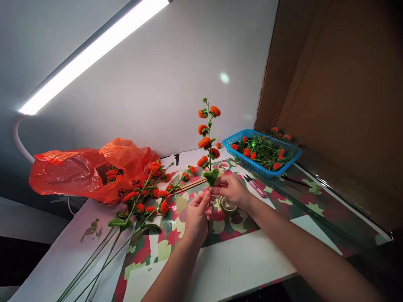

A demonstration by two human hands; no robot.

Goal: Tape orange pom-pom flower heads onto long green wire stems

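Observation:
An artificial flower stem (pixel 209 144) with fuzzy orange blooms and green buds stands upright in front of me. My left hand (pixel 199 207) pinches it low down, thumb against the fingers. Just above, my right hand (pixel 231 191) is closed at the base of its green leaf (pixel 210 177). The stem's lower end is hidden behind my fingers. Below the right hand lies a roll of green tape (pixel 228 205) on the patterned mat (pixel 176 212). To the left rest several finished-looking flower stems (pixel 138 205) with long green stalks.
A red plastic bag (pixel 69 172) with blooms inside sits at the left. At the back right stands a blue basket (pixel 267 170) of flower parts. Pink-handled snips (pixel 256 186), a white tape roll (pixel 223 167) and wooden sticks (pixel 189 186) lie nearby. A lamp (pixel 97 52) hangs overhead.

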